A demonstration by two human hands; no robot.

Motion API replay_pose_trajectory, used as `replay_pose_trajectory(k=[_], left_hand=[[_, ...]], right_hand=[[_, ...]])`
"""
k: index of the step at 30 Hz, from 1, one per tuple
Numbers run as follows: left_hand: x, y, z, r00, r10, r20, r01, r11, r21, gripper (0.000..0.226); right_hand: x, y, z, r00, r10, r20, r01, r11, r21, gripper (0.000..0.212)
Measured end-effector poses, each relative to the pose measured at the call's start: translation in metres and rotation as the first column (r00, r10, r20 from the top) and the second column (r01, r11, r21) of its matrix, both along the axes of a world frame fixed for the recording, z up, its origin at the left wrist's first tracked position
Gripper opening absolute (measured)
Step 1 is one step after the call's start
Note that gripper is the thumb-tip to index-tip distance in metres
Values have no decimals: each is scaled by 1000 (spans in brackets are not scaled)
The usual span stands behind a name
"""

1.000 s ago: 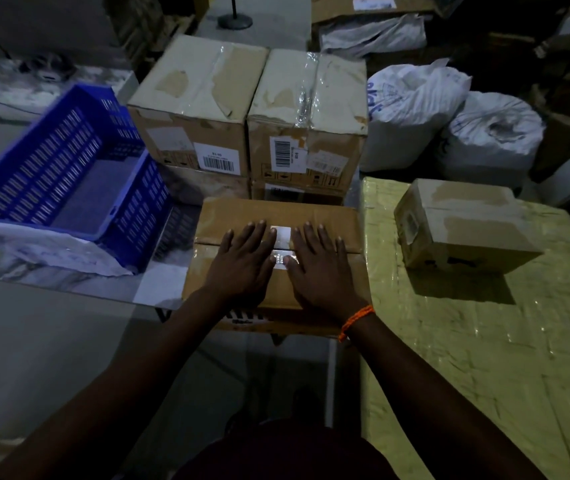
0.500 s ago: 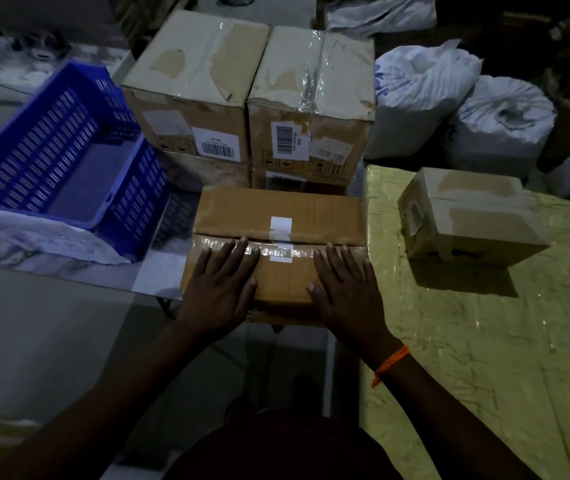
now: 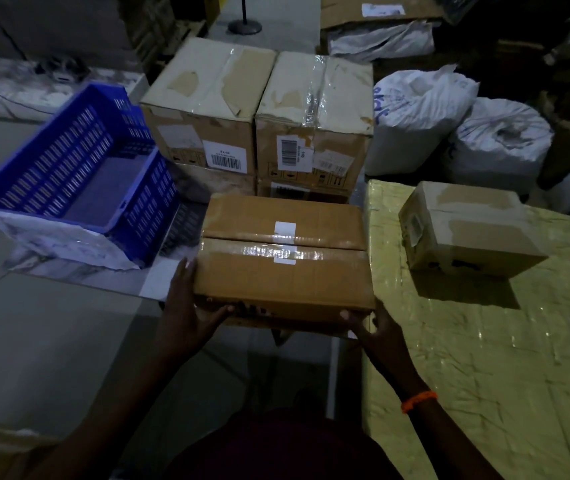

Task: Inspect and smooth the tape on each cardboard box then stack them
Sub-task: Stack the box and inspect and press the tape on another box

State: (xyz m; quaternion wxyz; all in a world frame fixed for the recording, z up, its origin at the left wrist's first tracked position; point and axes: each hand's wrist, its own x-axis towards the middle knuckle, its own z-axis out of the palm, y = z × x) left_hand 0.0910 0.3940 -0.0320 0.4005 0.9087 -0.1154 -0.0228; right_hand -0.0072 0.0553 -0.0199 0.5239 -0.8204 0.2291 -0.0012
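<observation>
Held box: a brown cardboard box sits centre, between the blue slotted plastic crate on the left and the yellow-green wrapped table on the right; whether anything supports it from below cannot be told.
Tape: a strip of clear tape runs along the top seam, crossed by a white label.
Left hand: the left hand grips the near-left corner, thumb on the near face, fingers up the left side.
Right hand: the right hand holds the near-right corner, thumb on the near face; its other fingers are hidden.
Other box: a smaller brown cardboard box stands on the table's far part, well apart.
Far side: two large pale cardboard boxes stand side by side, white sacks to their right.
</observation>
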Motion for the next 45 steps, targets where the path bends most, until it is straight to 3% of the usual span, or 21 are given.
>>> replay_pose_trajectory(k=[2, 4, 8, 14, 19, 26, 29, 31, 34, 38, 45], left_hand=[[-9, -4, 5, 987, 64, -151, -91, 980, -177, 81], [-14, -10, 10, 969, 105, -223, -152, 967, -203, 67], [-15, -17, 18, 957, 208, -205, -257, 932, -256, 73], [0, -23, 49, 929, 319, -186, -368, 851, -375, 84], [32, -25, 46, 942, 259, -213, -300, 935, -191, 92], [69, -48, 42, 965, 109, -238, -156, 970, -186, 81], [89, -52, 39, 983, 77, -167, -94, 991, -94, 73], [96, -57, 35, 997, 52, -58, -47, 995, 87, 68], [92, -76, 39, 988, -91, 127, 34, 920, 391, 59], [87, -106, 44, 915, -390, 104, 281, 801, 529, 72], [86, -112, 32, 915, -396, 79, 276, 756, 593, 69]], right_hand=[[-6, -1, -16, 999, 27, -47, -25, 999, 46, 91], [-7, 2, -21, 999, -33, -40, 36, 996, 87, 85], [-4, 5, -5, 989, -138, 61, 129, 983, 131, 84], [16, 1, 34, 977, -134, 167, 126, 990, 60, 78], [53, -14, 43, 990, -66, 122, 84, 985, -150, 68], [94, -36, 24, 997, -82, 9, 83, 981, -177, 75], [100, -30, 26, 997, -77, -27, 67, 957, -281, 68], [102, -23, 29, 996, -58, -70, 20, 888, -459, 71], [111, -5, 37, 982, 179, -57, -171, 729, -663, 73], [130, 31, 38, 896, 412, -165, -400, 588, -703, 71], [132, 40, 24, 907, 395, -149, -371, 577, -727, 65]])
